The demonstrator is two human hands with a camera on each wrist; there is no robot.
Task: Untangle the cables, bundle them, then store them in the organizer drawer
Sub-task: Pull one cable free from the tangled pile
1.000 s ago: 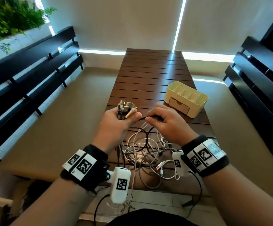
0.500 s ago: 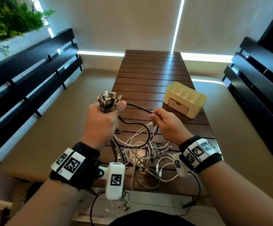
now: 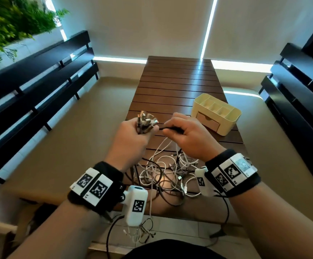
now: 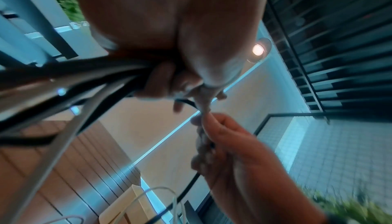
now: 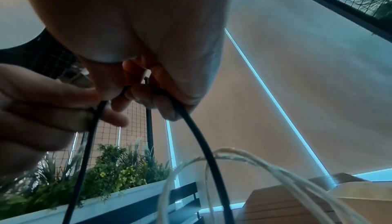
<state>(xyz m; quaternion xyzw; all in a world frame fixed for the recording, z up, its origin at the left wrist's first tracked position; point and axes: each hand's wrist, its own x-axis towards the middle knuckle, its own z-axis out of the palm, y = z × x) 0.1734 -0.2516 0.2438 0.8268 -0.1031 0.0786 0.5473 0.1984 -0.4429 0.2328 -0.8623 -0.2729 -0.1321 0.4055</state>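
Nearest the person, a tangle of white and black cables [image 3: 167, 171] lies on the near end of the slatted table [image 3: 178, 85], some ends hanging over its edge. Above the tangle, the left hand [image 3: 131, 141] is clenched round a bunch of cable plugs [image 3: 146, 122], which stick up out of the fist. Just beside it, the right hand [image 3: 189, 139] pinches a black cable [image 3: 170, 128] that runs across to the plugs; the right wrist view shows it looping down on both sides of the fingers [image 5: 135, 93]. Beyond the right hand stands the cream organizer [image 3: 217, 113], its drawer [image 3: 208, 121] pushed in. The plug types are too small to tell. The left wrist view is blurred.
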